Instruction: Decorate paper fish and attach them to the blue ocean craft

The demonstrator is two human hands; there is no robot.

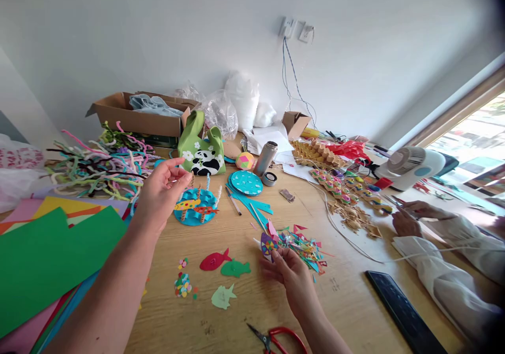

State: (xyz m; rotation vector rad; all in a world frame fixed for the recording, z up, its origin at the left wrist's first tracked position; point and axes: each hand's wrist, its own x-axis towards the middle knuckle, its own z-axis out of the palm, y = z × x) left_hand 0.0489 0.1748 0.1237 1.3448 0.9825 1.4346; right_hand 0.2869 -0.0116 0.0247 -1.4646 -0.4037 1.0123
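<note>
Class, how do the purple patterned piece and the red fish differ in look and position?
Look: the purple patterned piece carries multicoloured patches, while the red fish is mostly one colour.
Position: the purple patterned piece is held in the right hand; the red fish lies on the table.
Shared: both are brightly coloured.

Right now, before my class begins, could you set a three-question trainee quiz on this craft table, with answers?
1. Which of the person's own hands holds the purple, multicoloured-patterned cutout?
2. True or false: the red-handled metal scissors lie to the right of the pale-green, fish-shaped cutout.
3. Which animal decorates the green two-handled bag with white flowers: A) rabbit, B) panda, C) elephant?

Key: 1. The right hand. 2. True. 3. B.
</note>
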